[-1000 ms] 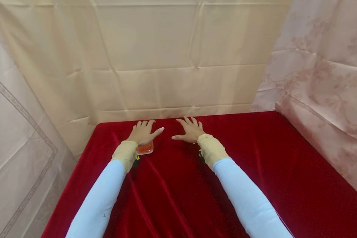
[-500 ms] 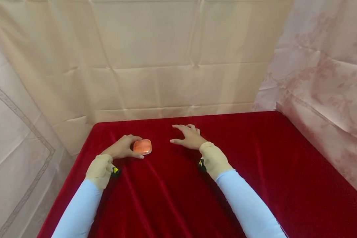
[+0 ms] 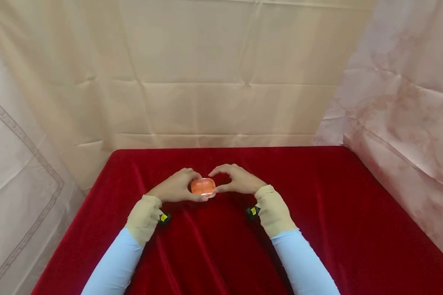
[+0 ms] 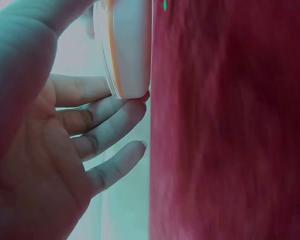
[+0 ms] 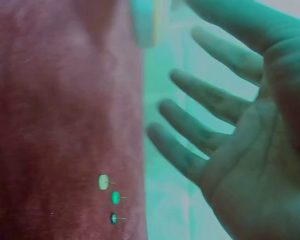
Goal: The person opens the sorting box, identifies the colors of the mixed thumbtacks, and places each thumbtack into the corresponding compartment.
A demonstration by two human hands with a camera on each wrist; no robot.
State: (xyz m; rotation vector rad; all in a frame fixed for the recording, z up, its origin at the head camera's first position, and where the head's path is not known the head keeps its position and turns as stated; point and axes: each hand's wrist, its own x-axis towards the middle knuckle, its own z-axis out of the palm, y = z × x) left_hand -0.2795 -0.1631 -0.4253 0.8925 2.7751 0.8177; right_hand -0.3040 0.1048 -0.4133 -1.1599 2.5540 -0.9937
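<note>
A small flat white box (image 3: 203,187) with a clear orange top is at the middle of the red cloth. My left hand (image 3: 176,186) grips it between thumb and fingers from the left. In the left wrist view the box (image 4: 130,50) shows a white side and an orange band, and the left fingers (image 4: 112,125) curve around its end. My right hand (image 3: 240,179) is just right of the box, fingers loosely bent, thumb tip close to its edge; touching or not, I cannot tell. In the right wrist view the right fingers (image 5: 210,102) are spread with nothing between them.
Three small pins with coloured heads (image 5: 115,198) lie on the cloth in the right wrist view; the head view does not show them. Red velvet (image 3: 317,229) covers the table. A beige curtain (image 3: 206,102) hangs behind, with pale curtains at both sides.
My left hand drew back from the table's far side, took hold of the box and carried it right. My right hand drew back slightly and turned towards the box.
</note>
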